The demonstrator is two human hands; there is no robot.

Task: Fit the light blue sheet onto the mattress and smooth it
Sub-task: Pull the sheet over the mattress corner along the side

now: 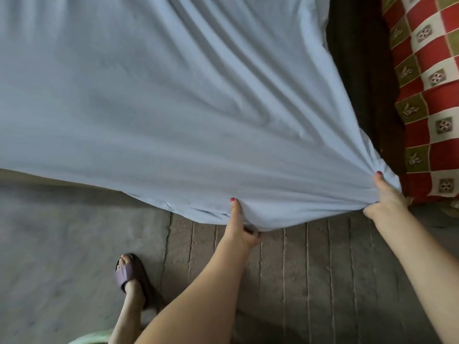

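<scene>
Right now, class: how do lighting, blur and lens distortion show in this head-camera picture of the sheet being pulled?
Head view: soft, dim, even light without glare; the light blue sheet shows gentle shadowed folds fanning from the right hand; wide-angle bending curves the sheet's near edge; the left hand is fairly sharp, the sandalled foot slightly soft.

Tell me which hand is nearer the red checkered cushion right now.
Right. The right hand grips the light blue sheet corner just beside the red checkered cushion; the left hand holds the sheet's edge farther left, over the floor.
</scene>
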